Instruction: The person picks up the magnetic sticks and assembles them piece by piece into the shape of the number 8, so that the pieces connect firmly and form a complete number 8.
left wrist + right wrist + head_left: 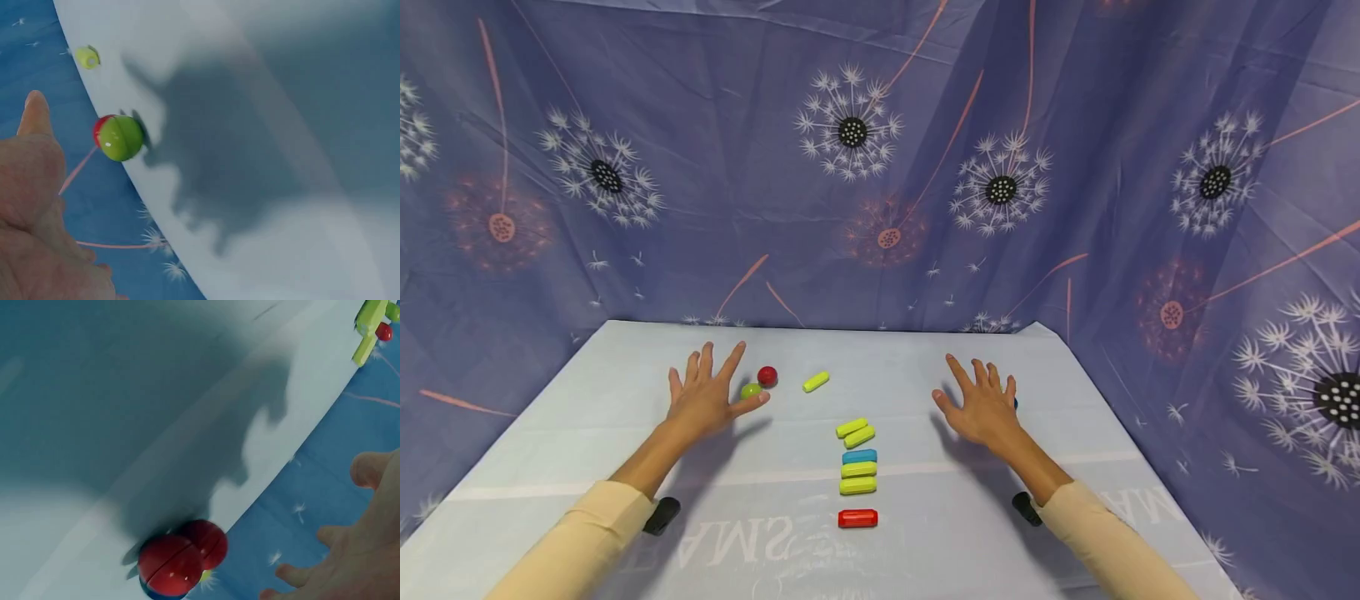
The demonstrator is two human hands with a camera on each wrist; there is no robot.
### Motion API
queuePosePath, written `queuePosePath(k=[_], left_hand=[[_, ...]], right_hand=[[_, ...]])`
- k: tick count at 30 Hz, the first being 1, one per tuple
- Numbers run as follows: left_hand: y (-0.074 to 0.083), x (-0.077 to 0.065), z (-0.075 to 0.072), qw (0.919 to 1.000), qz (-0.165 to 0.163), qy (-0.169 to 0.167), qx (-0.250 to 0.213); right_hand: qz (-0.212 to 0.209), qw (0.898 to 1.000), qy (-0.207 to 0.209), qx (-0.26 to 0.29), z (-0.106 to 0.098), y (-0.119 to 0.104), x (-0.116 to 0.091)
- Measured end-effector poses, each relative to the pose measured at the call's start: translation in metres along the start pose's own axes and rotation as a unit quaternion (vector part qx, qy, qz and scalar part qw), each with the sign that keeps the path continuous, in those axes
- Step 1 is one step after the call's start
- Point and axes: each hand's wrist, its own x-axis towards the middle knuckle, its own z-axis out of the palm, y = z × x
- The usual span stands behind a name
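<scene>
My left hand point(700, 402) is held above the table's left side, fingers spread, holding nothing. Close to its thumb lie a red ball point(767, 377) and a green ball point(751, 391); in the left wrist view the green ball point(122, 138) partly covers the red one. Over the right side hovers my right hand point(985, 408), fingers apart and holding nothing. It mostly hides a blue thing point(1016, 403). The right wrist view shows two red balls point(169, 565) there, with a blue one point(161, 595) mostly covered beneath.
Mid-table, a loose column holds several yellow-green ridged sticks point(858, 470), a blue stick point(859, 457) and a red stick point(857, 518). Another yellow-green stick point(816, 382) lies farther back. A dandelion-patterned curtain point(880, 167) borders the white-covered table point(925, 542) behind and at both sides.
</scene>
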Motion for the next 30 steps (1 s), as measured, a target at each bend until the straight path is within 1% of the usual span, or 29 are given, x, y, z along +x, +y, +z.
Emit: queuePosePath(k=[2,9,12,14,20,25,30], left_hand=[[0.005,0.003,-0.001,0.9999,0.008,0.01,-0.002],[0.026,0.011,-0.003,0.9974,0.044,0.048,-0.029],[0.035,0.013,-0.003,0.9956,0.06,0.06,-0.041],[0.041,0.016,-0.002,0.9945,0.065,0.063,-0.052],[0.053,0.022,0.004,0.9932,0.069,0.055,-0.076],[0.06,0.027,0.012,0.9907,0.083,0.051,-0.095],[0.067,0.032,0.022,0.9879,0.098,0.062,-0.103]], right_hand=[[0.005,1.0,0.002,0.005,-0.002,0.005,0.001],[0.027,0.999,0.015,0.036,-0.008,0.025,0.007],[0.04,0.998,0.013,0.051,-0.012,0.032,0.009],[0.048,0.997,0.009,0.062,-0.015,0.037,0.011],[0.072,0.993,0.002,0.097,-0.018,0.052,0.016],[0.092,0.987,0.008,0.132,-0.015,0.063,0.019],[0.117,0.978,0.0,0.171,-0.012,0.072,0.021]])
